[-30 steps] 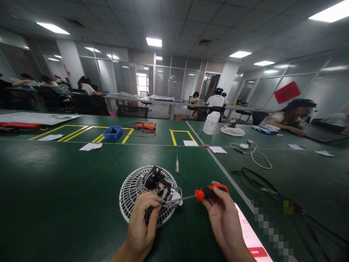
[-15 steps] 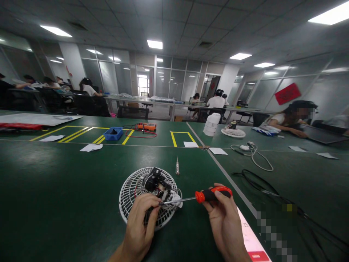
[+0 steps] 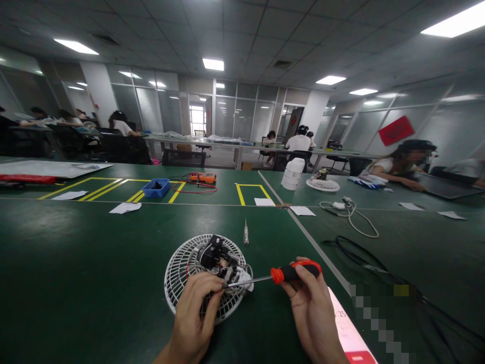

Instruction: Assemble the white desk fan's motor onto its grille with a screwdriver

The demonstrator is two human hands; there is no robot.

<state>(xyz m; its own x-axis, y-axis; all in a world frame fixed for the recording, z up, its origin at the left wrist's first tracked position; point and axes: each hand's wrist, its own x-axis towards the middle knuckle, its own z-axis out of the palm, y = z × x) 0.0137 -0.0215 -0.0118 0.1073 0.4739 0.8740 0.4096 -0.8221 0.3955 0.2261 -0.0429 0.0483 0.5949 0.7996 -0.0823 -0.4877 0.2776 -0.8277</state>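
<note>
A white round fan grille [image 3: 178,273] is lying flat on the green table [image 3: 94,263], close to the near edge and straight in front of the person. Its thin ribs are fanning out from the centre. A small motor assembly [image 3: 215,255] is sitting on the middle of it, black on the far side and white on the near side, with red and pale wires curling around it.

The left hand [image 3: 195,313] is resting on the near part of the grille, its fingers curled and pinching at the near side of the assembly. What they are gripping is too small to tell. The right hand [image 3: 312,308] is wrapping around a screwdriver [image 3: 280,274] with an orange and black handle, holding it nearly level. Its metal shaft is pointing left, and the tip is meeting the assembly just beside the left fingertips.

A small slim tool [image 3: 246,232] is lying just beyond the grille. A pink and white card [image 3: 346,328] is showing beside the right wrist, and a black cable [image 3: 359,255] is trailing across the table to the right.

Farther off, a white cable [image 3: 352,215] is lying coiled. Past it, a blue tray [image 3: 156,187], an orange meter [image 3: 203,177] with red leads, a white container [image 3: 293,174] and a second grille [image 3: 323,184] are sitting well apart. A person [image 3: 397,164] is leaning on the table at the right.
</note>
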